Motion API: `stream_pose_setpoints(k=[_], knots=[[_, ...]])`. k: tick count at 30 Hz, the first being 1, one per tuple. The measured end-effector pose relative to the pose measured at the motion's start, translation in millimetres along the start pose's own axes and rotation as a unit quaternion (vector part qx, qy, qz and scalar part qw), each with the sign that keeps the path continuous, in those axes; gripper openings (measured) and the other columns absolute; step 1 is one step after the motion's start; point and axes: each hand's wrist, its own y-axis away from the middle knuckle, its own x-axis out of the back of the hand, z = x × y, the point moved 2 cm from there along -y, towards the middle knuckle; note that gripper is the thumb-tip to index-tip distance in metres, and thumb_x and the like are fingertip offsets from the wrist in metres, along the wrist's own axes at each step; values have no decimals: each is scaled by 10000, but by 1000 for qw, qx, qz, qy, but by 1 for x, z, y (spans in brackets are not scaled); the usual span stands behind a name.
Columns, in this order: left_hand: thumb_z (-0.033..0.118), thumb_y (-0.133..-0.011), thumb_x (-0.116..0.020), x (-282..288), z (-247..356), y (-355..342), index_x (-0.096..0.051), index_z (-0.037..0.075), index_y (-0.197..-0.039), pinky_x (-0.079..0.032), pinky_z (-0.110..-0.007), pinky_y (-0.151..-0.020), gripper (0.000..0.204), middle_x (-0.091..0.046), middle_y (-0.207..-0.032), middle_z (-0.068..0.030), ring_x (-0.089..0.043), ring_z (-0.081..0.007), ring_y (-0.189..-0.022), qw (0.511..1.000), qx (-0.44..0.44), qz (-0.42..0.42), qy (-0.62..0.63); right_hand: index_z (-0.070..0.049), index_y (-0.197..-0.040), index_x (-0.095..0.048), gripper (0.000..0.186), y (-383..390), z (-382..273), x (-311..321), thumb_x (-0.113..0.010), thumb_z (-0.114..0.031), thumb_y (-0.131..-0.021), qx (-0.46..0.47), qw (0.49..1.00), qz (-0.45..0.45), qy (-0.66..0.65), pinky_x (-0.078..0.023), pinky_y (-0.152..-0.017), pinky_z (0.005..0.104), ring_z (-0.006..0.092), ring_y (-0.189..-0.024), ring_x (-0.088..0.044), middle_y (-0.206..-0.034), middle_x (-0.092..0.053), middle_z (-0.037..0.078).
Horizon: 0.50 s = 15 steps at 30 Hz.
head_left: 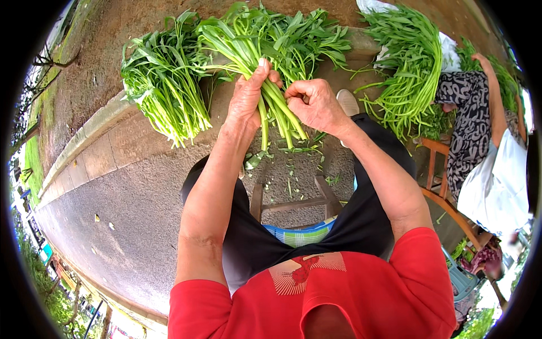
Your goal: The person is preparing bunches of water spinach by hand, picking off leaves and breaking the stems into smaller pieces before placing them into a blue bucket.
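My left hand (248,96) is closed around a bunch of leafy greens (240,48) that looks like water spinach. Its leaves point away from me and its pale cut stems hang down toward my lap. Beside those stems is my right hand (319,107), fingers curled in a pinch; whatever may be between them is hidden. Just beyond the bunch lies a heap of the same greens (307,45), partly covered by it. Another pile of greens (169,85) rests to the left, stems toward me.
A large pile of greens (412,68) lies at the right on white sacking (450,53). Close by, another person in a patterned top (466,113) reaches forward. A wooden chair (435,164) stands there. Wooden bars (293,204) show between my legs; leaf scraps litter the pavement. A curb (84,141) runs left.
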Motion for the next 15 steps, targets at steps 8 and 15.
stream_pose_setpoints(k=[8, 15], knots=[[359, -764, -657, -9, 8, 7, -530, 95, -752, -419, -240, -497, 294, -534, -632, -5, -506, -106, -542, 981, -40, 6, -192, 25, -758, -571, 94, -8, 8, 12, -508, -44, -769, -260, 874, 159, -379, -354, -365, 232, 94, -389, -429, -557, -501, 38], [179, -772, -665, -19, -3, 8, -499, 16, -935, -470, -247, -448, 283, -557, -702, -44, -564, -126, -535, 963, -44, 26, -266, 18, -821, -565, 106, -11, 10, 24, -515, -72, -792, -166, 914, 142, -342, -361, -398, 216, 86, -439, -458, -597, -524, 35]])
